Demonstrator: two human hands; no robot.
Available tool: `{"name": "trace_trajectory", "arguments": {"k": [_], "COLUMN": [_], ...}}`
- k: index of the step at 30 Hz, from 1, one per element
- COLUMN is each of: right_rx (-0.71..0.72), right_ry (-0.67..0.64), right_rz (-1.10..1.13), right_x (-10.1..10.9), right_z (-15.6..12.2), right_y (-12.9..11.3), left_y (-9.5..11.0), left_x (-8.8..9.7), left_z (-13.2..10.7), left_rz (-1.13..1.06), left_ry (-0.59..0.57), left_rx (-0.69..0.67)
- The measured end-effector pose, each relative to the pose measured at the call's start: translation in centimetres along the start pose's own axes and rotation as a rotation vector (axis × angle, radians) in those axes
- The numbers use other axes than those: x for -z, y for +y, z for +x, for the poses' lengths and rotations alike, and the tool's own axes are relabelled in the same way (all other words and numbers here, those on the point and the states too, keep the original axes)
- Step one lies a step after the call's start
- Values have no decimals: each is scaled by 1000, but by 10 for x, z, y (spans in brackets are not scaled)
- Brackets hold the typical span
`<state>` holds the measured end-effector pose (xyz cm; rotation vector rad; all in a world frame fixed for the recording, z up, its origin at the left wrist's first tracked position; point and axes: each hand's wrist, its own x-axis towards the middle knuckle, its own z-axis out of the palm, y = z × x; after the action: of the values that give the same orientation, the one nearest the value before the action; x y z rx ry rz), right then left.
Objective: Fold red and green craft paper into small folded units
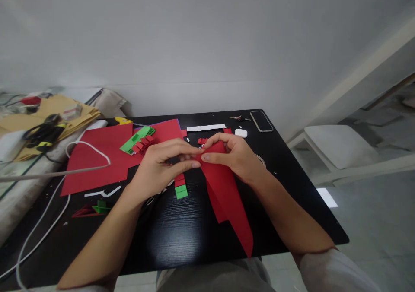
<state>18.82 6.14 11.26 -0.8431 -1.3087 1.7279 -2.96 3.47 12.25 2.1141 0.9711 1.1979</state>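
Observation:
Both my hands meet over the middle of a black table. My left hand and my right hand pinch the top end of a long folded red paper sheet, fingers closed on it. The sheet hangs toward me and ends in a point near the table's front edge. Small folded red and green paper pieces lie just under my left hand.
Large red sheets with a green folded strip lie at the left. A white cable crosses them. At the back edge lie a white paper strip, a white earbud case, a phone and keys.

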Motion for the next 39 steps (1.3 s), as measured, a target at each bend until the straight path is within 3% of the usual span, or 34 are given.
{"name": "trace_trajectory", "arguments": {"k": [11, 39], "right_rx": [0, 17], "right_ry": [13, 10], "right_rz": [43, 36], "right_x": [-2, -1], "right_z": [0, -1], "right_y": [-1, 0], "left_y": [-2, 0], "left_x": [1, 0], "left_z": [-1, -1], "left_rz": [34, 21], "left_ry": [10, 8], "left_rx": [-62, -66]}}
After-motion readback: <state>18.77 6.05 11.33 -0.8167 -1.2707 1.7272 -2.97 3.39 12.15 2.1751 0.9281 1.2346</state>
